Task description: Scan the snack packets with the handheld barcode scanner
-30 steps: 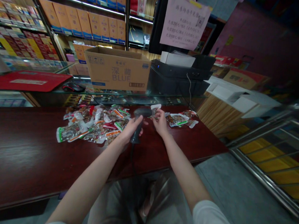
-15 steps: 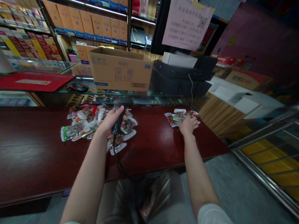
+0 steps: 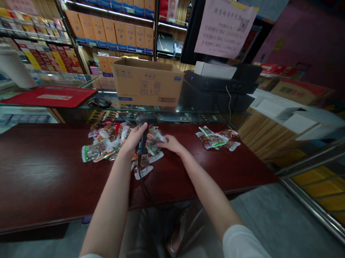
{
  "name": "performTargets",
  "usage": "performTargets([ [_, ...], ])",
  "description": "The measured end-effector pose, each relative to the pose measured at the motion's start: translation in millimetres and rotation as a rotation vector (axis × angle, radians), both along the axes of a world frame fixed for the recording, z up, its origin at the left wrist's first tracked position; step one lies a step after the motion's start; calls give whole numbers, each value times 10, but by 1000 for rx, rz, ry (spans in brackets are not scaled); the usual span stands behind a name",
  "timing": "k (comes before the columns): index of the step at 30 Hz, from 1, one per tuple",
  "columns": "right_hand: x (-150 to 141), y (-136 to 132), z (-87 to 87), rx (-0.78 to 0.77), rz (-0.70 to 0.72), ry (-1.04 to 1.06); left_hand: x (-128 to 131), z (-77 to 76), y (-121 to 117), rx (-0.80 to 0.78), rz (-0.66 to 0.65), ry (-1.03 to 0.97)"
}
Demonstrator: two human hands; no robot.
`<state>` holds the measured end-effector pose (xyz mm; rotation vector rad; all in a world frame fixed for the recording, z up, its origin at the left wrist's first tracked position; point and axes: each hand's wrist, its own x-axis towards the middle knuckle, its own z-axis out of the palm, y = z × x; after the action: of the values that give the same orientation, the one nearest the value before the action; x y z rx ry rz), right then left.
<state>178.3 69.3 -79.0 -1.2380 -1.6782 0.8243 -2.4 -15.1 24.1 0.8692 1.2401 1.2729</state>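
Observation:
My left hand (image 3: 135, 139) is wrapped round the handle of a black barcode scanner (image 3: 142, 143), its cord hanging down over the table edge. Beneath and behind it spreads a pile of clear snack packets (image 3: 100, 148) with green, orange and red labels. At the pile's right edge my right hand (image 3: 171, 143) has its fingers closed on a snack packet (image 3: 158, 139). A smaller group of snack packets (image 3: 214, 139) lies farther right on the dark red table (image 3: 51, 169).
Behind the table is a glass counter with a cardboard box (image 3: 147, 83), a black mouse (image 3: 100, 102), a red mat (image 3: 51, 95) and a black printer-like machine (image 3: 217, 89). A metal railing (image 3: 310, 201) stands at the right.
My right hand put a packet on the right-hand group, then came back left to the pile and took hold of another. My left hand moved left over the pile with the barcode scanner.

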Motion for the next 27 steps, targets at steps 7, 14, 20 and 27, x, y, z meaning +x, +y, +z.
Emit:
performTargets([
  [7,697,-8,224,-238,112,364,222,-101,5,43,-193,-28],
  [14,1224,-136,275,-158,33,737,701,-199,-87,60,-353,-66],
  [20,1192,-171,250,-203,31,735,849,-334,-85,104,-410,-112],
  [27,1128,-147,232,-216,55,763,855,-402,-53,136,-404,-127],
])
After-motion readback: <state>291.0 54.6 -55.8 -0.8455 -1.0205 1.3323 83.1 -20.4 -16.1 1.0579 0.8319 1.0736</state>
